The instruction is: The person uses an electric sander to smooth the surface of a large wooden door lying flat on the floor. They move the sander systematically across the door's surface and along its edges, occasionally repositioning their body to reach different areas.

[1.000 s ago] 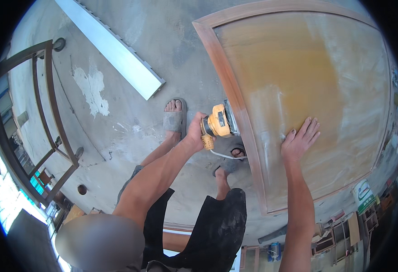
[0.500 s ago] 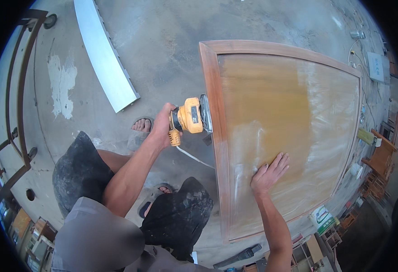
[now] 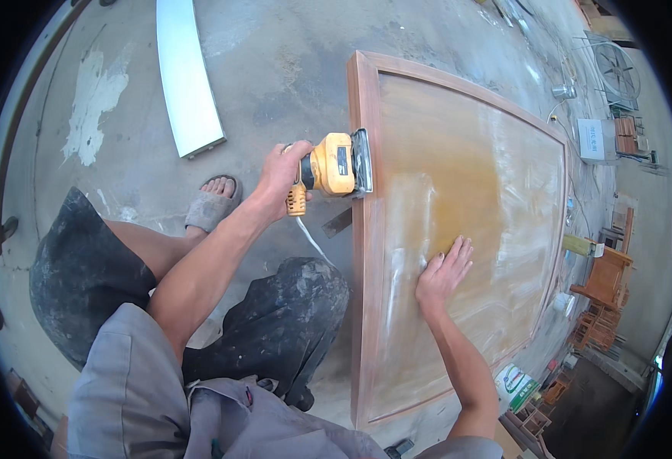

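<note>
Left of centre, left hand grasps yellow sander at left edge of wooden panel; right hand lies flat thereon. Edge work appears underway; remainder indeterminable.

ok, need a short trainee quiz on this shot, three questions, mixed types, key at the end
1. Which hand holds the yellow sander?
2. True or false: the right hand is clenched in a fist above the wooden panel.
3. Where is the sander's flat base?
a) down on the floor
b) at the outer edge of the wooden frame
c) on the person's knee

Key
1: the left hand.
2: false; it lies flat on the panel, fingers extended.
3: b.
</note>
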`<move>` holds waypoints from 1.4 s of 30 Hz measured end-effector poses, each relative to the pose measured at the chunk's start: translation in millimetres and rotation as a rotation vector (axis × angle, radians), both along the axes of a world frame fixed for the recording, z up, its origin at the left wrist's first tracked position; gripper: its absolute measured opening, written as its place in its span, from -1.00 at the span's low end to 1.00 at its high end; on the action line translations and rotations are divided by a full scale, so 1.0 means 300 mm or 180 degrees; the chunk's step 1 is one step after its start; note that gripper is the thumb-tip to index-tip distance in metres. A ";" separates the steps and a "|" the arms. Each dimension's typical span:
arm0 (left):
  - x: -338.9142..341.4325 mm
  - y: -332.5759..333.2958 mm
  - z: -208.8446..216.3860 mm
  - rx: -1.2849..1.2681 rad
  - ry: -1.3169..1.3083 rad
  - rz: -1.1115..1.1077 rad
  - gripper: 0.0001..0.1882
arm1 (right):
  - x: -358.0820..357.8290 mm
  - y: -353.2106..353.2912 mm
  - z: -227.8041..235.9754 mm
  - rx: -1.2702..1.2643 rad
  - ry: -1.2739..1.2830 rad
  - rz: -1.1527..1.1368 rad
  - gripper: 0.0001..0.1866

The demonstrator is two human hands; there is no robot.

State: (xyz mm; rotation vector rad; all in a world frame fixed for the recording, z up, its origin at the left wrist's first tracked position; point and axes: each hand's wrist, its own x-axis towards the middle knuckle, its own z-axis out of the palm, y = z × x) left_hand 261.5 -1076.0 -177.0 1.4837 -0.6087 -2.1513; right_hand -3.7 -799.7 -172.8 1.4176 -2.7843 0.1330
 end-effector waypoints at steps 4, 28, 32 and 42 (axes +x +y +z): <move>0.025 0.110 0.013 0.0001 -0.0106 0.0031 -0.53 | 0.001 -0.004 -0.015 0.0036 -0.0038 -0.0079 -0.31; -0.053 -0.378 -0.025 -0.0332 0.0043 -0.0067 -0.58 | 0.019 -0.006 0.018 0.0121 -0.0026 -0.0086 -0.31; -0.059 -0.464 -0.039 -0.0430 0.0161 -0.0079 -0.66 | 0.019 -0.002 0.014 0.0176 0.0001 -0.0088 -0.31; -0.075 -0.575 -0.100 -0.0516 0.0047 -0.0062 -0.65 | 0.041 -0.012 0.009 0.0031 -0.0086 -0.0018 -0.31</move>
